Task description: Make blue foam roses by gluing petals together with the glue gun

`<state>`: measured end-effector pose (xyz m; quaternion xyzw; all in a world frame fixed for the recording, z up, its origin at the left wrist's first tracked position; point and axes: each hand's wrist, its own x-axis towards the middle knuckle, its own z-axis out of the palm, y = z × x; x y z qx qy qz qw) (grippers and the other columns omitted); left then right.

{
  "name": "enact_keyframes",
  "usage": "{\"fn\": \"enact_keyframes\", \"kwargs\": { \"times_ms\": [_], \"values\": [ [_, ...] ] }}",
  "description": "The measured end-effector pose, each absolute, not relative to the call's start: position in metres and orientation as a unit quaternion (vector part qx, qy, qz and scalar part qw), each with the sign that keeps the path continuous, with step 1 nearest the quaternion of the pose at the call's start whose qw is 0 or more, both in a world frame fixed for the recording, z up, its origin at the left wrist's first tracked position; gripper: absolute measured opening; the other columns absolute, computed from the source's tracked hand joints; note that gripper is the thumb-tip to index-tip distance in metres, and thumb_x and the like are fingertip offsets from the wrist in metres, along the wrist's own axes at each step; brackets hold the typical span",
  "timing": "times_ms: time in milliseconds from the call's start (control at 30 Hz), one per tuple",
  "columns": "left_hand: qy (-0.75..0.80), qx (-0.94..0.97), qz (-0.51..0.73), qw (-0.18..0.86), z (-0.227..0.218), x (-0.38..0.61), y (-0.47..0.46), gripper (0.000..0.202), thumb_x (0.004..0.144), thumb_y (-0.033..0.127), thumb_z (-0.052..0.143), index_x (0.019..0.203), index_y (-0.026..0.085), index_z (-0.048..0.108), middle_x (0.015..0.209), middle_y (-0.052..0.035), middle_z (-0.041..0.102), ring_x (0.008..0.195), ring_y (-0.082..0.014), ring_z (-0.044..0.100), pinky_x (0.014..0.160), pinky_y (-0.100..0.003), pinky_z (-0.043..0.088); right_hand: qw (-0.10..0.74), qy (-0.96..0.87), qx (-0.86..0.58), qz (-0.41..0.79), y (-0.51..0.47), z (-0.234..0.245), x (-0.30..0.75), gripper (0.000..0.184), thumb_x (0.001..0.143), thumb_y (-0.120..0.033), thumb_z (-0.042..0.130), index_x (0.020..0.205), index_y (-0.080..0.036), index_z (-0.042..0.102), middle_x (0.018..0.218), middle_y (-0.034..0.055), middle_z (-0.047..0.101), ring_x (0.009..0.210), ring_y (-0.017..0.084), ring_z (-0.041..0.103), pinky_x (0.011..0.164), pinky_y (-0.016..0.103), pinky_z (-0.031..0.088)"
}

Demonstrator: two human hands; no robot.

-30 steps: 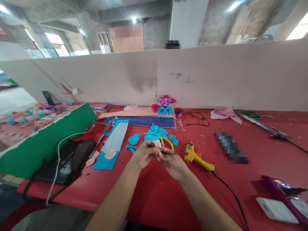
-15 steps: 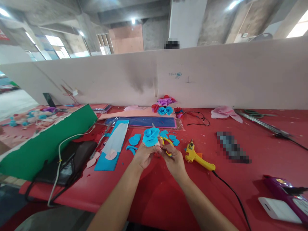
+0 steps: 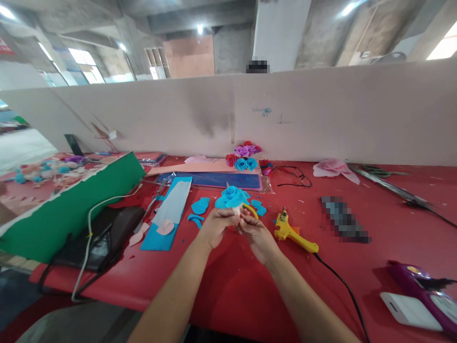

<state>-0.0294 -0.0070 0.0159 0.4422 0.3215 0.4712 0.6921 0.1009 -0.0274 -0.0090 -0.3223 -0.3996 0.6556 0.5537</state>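
Note:
My left hand (image 3: 216, 225) and my right hand (image 3: 256, 235) meet over the red table (image 3: 232, 286). Both pinch the pale base of a blue foam rose (image 3: 232, 196), which stands upright above my fingers. A yellow loop, seemingly scissor handles (image 3: 251, 209), pokes out by my right hand. Loose blue petal pieces (image 3: 199, 206) lie just beyond my hands.
A yellow glue gun (image 3: 293, 233) with a black cord lies right of my hands. Finished roses (image 3: 243, 157) sit by the partition wall. Blue foam sheets (image 3: 167, 214), a green board (image 3: 67, 209), a black bag (image 3: 96, 238), a purple device (image 3: 417, 281) and a white box (image 3: 410, 312) surround them.
The blue rose, low behind my hands a second ago, was lifted and tilted left, and now stands upright above my fingers. My hands stayed together.

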Motion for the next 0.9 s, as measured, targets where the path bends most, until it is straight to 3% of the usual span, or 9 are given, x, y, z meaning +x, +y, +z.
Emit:
{"fn": "enact_keyframes", "kwargs": {
  "times_ms": [133, 267, 433, 600, 733, 900],
  "values": [
    [0.366, 0.403, 0.538, 0.644, 0.015, -0.023, -0.007, 0.015, 0.057, 0.023, 0.078, 0.068, 0.013, 0.075, 0.063, -0.005, 0.068, 0.065, -0.0152, 0.06, 0.067, -0.027, 0.047, 0.578, -0.402, -0.358, 0.613, -0.028, -0.007, 0.095, 0.02, 0.069, -0.038, 0.072, 0.085, -0.025, 0.071, 0.087, 0.0023, 0.066, 0.083, 0.017, 0.056, 0.082, 0.032, 0.043],
    [0.367, 0.404, 0.574, 0.61, 0.015, -0.018, -0.01, 0.012, 0.057, 0.021, 0.077, 0.068, 0.016, 0.074, 0.068, -0.0031, 0.071, 0.07, -0.0163, 0.062, 0.074, -0.029, 0.047, 0.59, -0.449, -0.374, 0.558, -0.03, -0.006, 0.091, 0.021, 0.072, -0.04, 0.069, 0.087, -0.026, 0.07, 0.088, 0.0039, 0.065, 0.091, 0.022, 0.055, 0.086, 0.035, 0.043],
    [0.369, 0.41, 0.596, 0.584, 0.014, -0.015, -0.013, 0.009, 0.056, 0.019, 0.077, 0.064, 0.018, 0.073, 0.068, -0.0006, 0.07, 0.069, -0.0156, 0.061, 0.073, -0.029, 0.046, 0.583, -0.444, -0.37, 0.571, -0.03, -0.009, 0.091, 0.015, 0.072, -0.038, 0.069, 0.082, -0.026, 0.07, 0.077, 0.0023, 0.061, 0.081, 0.02, 0.054, 0.081, 0.034, 0.042],
    [0.384, 0.388, 0.53, 0.649, 0.017, -0.018, -0.011, 0.018, 0.059, 0.029, 0.077, 0.068, 0.013, 0.073, 0.06, -0.0031, 0.065, 0.057, -0.0126, 0.055, 0.058, -0.026, 0.042, 0.57, -0.437, -0.369, 0.59, -0.029, -0.009, 0.092, 0.015, 0.075, -0.037, 0.066, 0.072, -0.023, 0.068, 0.066, -0.0002, 0.054, 0.066, 0.015, 0.047, 0.07, 0.031, 0.038],
    [0.329, 0.4, 0.476, 0.711, 0.02, -0.025, -0.008, 0.027, 0.063, 0.037, 0.075, 0.072, 0.011, 0.072, 0.058, -0.0042, 0.062, 0.054, -0.0119, 0.053, 0.054, -0.025, 0.041, 0.554, -0.367, -0.309, 0.68, -0.03, -0.003, 0.096, 0.014, 0.071, -0.032, 0.07, 0.067, -0.02, 0.064, 0.064, -0.0015, 0.048, 0.058, 0.011, 0.036, 0.06, 0.027, 0.034],
    [0.32, 0.394, 0.452, 0.733, 0.018, -0.03, -0.006, 0.021, 0.062, 0.03, 0.077, 0.066, 0.011, 0.069, 0.065, -0.006, 0.064, 0.059, -0.0119, 0.057, 0.057, -0.024, 0.043, 0.479, -0.293, -0.236, 0.793, -0.033, 0.005, 0.102, 0.017, 0.07, -0.032, 0.068, 0.065, -0.018, 0.059, 0.056, -0.0044, 0.029, 0.053, 0.011, 0.025, 0.051, 0.026, 0.028]
  ]
}}
